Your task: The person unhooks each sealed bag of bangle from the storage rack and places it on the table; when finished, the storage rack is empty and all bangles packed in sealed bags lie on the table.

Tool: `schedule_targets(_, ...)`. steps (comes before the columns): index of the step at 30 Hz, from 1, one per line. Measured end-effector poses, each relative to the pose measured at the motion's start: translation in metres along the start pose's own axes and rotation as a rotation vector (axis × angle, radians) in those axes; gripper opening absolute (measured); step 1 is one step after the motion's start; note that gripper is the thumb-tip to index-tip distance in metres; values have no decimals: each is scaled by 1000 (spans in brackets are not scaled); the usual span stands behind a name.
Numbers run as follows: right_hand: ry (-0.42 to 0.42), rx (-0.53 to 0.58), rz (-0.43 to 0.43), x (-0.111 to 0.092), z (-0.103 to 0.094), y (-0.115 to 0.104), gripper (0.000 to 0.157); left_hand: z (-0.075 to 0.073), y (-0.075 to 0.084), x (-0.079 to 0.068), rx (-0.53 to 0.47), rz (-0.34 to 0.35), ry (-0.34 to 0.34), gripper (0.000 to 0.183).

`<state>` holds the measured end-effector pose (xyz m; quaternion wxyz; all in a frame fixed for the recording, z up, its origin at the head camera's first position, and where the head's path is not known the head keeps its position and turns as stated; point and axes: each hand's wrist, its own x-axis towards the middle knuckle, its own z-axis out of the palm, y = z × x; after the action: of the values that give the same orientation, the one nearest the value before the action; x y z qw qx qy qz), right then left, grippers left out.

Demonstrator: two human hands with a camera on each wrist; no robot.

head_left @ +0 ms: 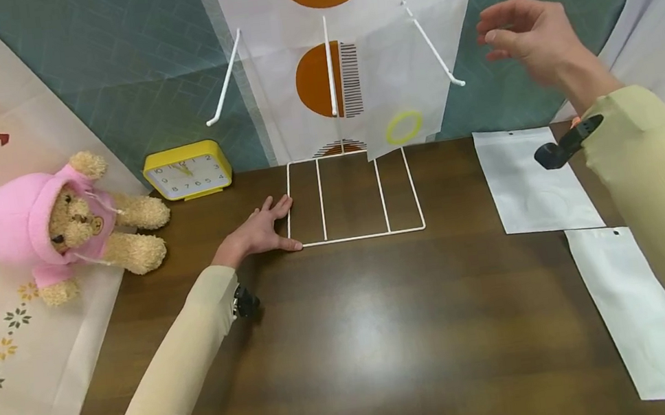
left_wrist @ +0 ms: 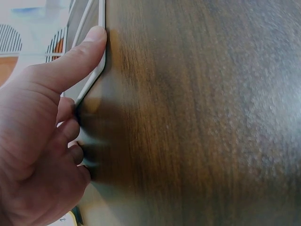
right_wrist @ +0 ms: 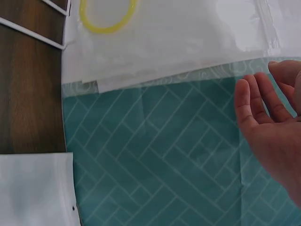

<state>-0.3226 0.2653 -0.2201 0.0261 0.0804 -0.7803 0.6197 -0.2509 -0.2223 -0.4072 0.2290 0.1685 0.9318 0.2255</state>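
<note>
A white wire rack (head_left: pixel 358 237) stands against the back wall, its base flat on the wooden table and three long hooks sticking out above. My left hand (head_left: pixel 261 231) is at the base's front left corner, thumb (left_wrist: pixel 77 59) pressing the front wire and fingers spread by the side wire. At the right hook (head_left: pixel 433 50) hangs a whitish plastic bag (head_left: pixel 391 76) with a yellow ring (head_left: pixel 404 127) showing on it. Raised to the right of that hook, my right hand (head_left: pixel 526 38) has loosely bent fingers and holds nothing.
Two flat white bags (head_left: pixel 531 179) (head_left: pixel 635 316) with hanging holes lie on the table at the right. A yellow clock (head_left: pixel 188 172) stands at the back left, beside a teddy bear in a pink hood (head_left: pixel 15 212). Patterned teal covering (right_wrist: pixel 164 141) lines the wall.
</note>
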Motion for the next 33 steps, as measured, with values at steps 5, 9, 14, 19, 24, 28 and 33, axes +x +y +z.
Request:
schedule_targets(5, 1, 84, -9, 6, 7, -12, 38, -8, 4, -1, 12, 7, -6, 110)
schedule_targets(9, -7, 144, -3, 5, 13, -11, 38, -4, 4, -5, 16, 13, -21, 110)
schedule_targets(14, -13, 230, 20, 4, 18, -8, 41, 4, 1, -7, 14, 11, -28, 110)
schedule_targets(19, -24, 287, 30, 6, 20, -6, 44, 10, -2, -9, 6, 3, -35, 110)
schedule_targets(24, -48, 302, 21, 8, 22, -4, 43, 14, -2, -10, 0, -5, -43, 110)
schedule_targets(28, -50, 298, 26, 8, 22, -4, 42, 15, 0, -9, -4, -7, -39, 109)
schedule_targets(33, -43, 329, 41, 9, 21, -4, 41, 15, 0, -8, -1, -2, -34, 109)
